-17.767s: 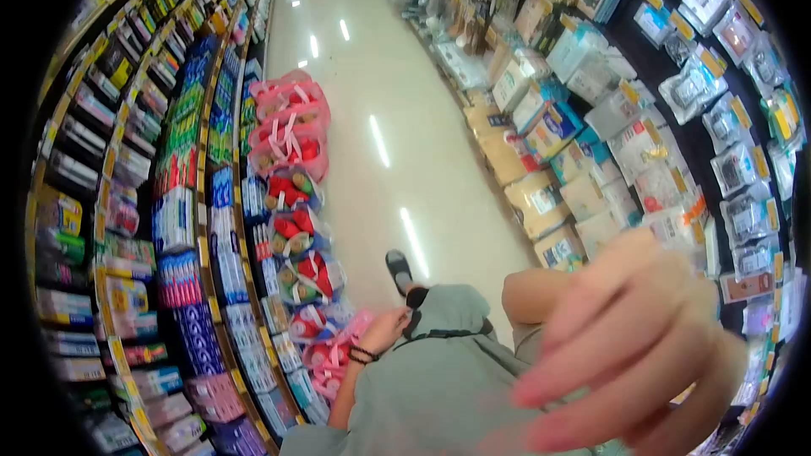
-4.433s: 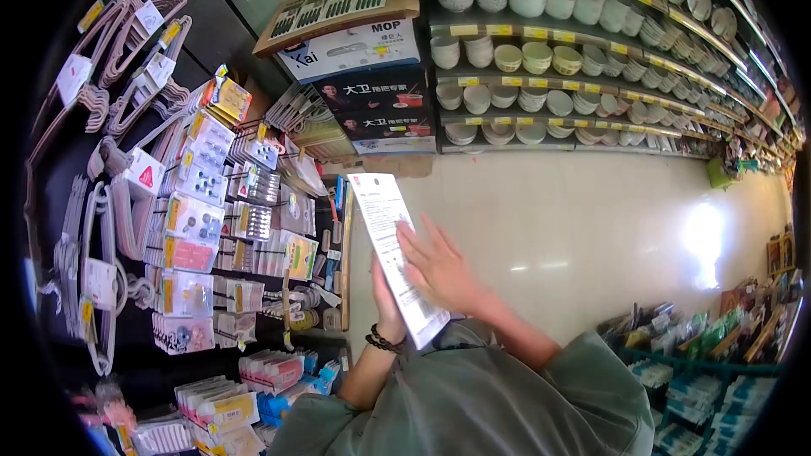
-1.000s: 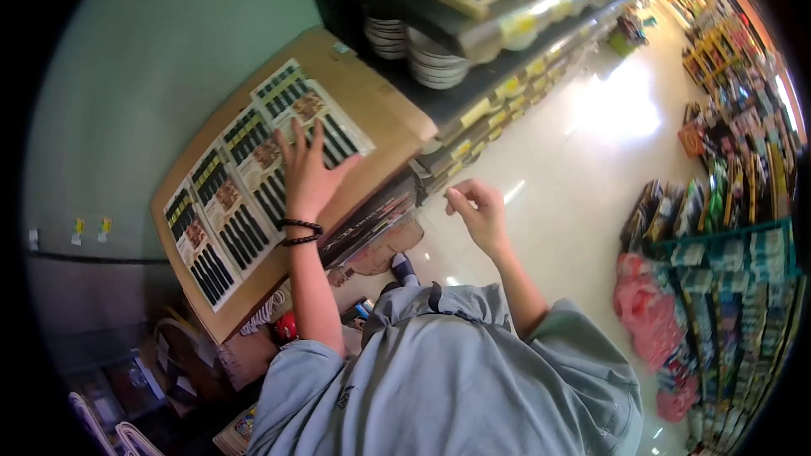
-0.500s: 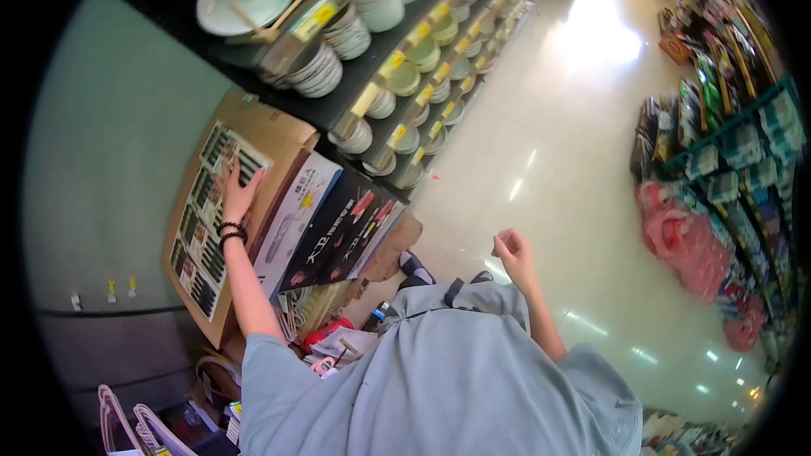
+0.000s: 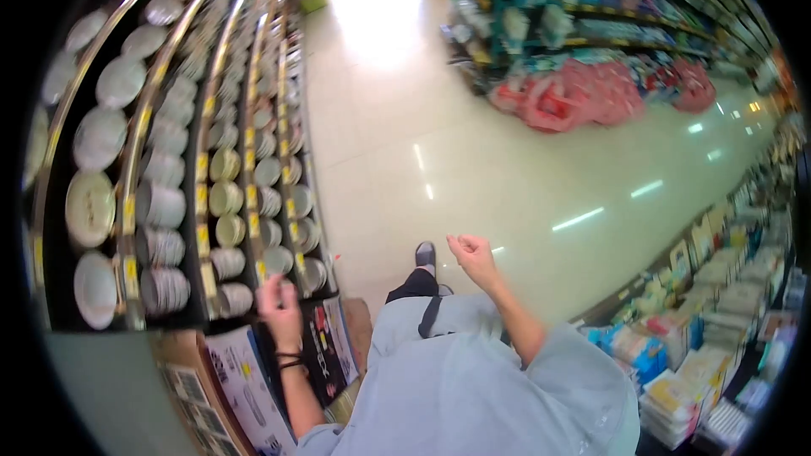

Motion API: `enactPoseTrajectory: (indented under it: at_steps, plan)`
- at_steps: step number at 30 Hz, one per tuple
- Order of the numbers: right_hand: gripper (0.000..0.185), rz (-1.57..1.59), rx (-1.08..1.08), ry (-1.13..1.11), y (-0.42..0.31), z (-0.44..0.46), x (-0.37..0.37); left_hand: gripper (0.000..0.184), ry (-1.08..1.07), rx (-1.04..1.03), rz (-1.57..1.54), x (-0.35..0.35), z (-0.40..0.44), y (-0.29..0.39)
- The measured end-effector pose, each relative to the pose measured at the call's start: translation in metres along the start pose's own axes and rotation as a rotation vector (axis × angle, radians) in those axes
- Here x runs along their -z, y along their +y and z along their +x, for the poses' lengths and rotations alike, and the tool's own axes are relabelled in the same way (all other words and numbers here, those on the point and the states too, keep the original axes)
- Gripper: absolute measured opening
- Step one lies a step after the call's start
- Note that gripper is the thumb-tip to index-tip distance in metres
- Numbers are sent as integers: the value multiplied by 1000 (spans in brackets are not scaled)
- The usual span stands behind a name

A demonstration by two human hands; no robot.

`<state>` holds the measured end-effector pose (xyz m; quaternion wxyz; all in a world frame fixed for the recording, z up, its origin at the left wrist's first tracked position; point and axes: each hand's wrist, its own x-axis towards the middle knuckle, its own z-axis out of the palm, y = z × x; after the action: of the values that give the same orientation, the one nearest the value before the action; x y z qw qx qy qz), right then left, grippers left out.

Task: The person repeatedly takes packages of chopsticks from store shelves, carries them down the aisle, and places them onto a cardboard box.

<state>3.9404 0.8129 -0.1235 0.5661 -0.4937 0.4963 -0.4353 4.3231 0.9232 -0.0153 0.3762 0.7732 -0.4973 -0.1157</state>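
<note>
My left hand [image 5: 280,311], with dark beaded bands at the wrist, is raised above the boxes beside the shelf end. Its fingers are loosely curled and a little apart, blurred, with nothing visible in them. Below it stand a black printed box [image 5: 328,346] and a white printed box [image 5: 247,388]. Stacked bowls [image 5: 234,298] sit on the shelf close by its fingers. My right hand [image 5: 475,260] hangs over the floor in front of my body, its fingers drawn together. Whatever they may hold is too small or hidden to make out.
Shelves of plates [image 5: 100,137] and bowls run along the left. A brown carton [image 5: 182,342] leans by their end. Across the shiny floor [image 5: 380,135] lie pink plastic bags [image 5: 583,95] under stocked racks. Packaged goods [image 5: 676,371] line a low shelf at right.
My left hand has come off the carton's picture panel and moved toward the shelf end. My view and body have turned right. The right hand keeps its closed shape, and I have moved along the aisle.
</note>
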Motion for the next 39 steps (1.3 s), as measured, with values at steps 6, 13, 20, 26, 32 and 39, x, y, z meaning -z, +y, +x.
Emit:
enactPoseTrajectory:
  at_steps: [6, 13, 20, 26, 32, 39]
  plan:
    - [43, 155, -142, 301, -18, -2, 70, 23, -859, -913, -52, -234, 1, 140]
    - [43, -69, -237, 497, 5, 33, 203, 27, -1195, -1416, -214, -419, 4, 251]
    - [26, -357, -86, 396, -84, 112, 347, 26, -1386, -1636, 130, -565, 17, 389]
    - [52, -523, 110, 185, -97, 148, 418, 35, -1997, -1813, -265, -705, -17, 453]
    - [65, -626, 110, 327, -66, 155, 505, 31, -1698, -2547, 106, -775, -95, 569]
    - [69, -666, 66, 452, -48, 135, 686, 32, -1839, -2527, -85, -876, -139, 698]
